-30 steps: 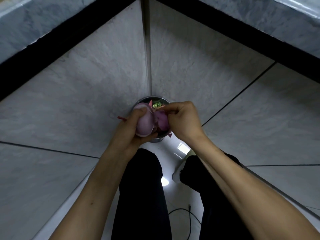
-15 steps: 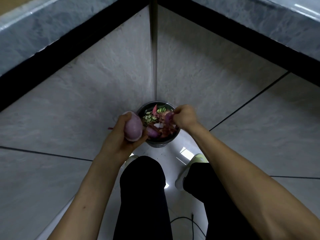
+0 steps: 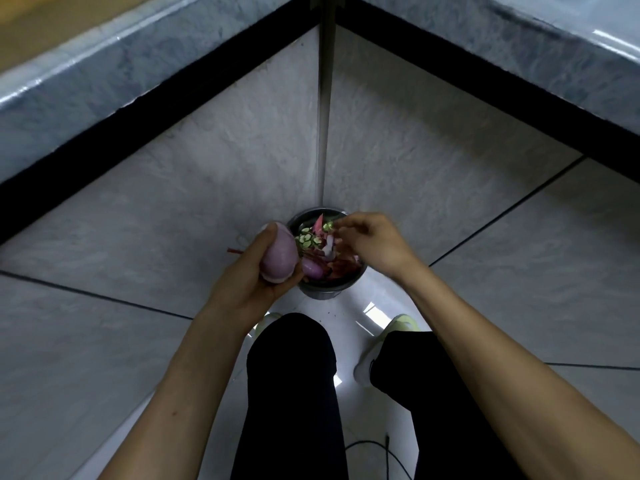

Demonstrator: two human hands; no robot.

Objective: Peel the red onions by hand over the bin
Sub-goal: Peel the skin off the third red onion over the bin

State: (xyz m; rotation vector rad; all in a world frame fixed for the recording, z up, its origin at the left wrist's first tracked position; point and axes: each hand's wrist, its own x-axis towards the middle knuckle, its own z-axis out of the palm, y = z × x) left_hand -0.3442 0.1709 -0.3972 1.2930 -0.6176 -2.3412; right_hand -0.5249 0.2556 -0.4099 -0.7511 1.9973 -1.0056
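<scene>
Bin (image 3: 323, 293) sits on the floor in the wall corner, full of peels and veggie scraps. Left hand (image 3: 256, 282) grips a peeled red onion (image 3: 278, 254) beside its rim; right hand (image 3: 374, 242) hovers over it, fingers loosely spread, holding nothing.

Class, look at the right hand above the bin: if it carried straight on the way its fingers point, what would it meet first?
The right hand points left across the bin. It would probably first meet the peeled onion in the left hand, though depth is unclear.
</scene>
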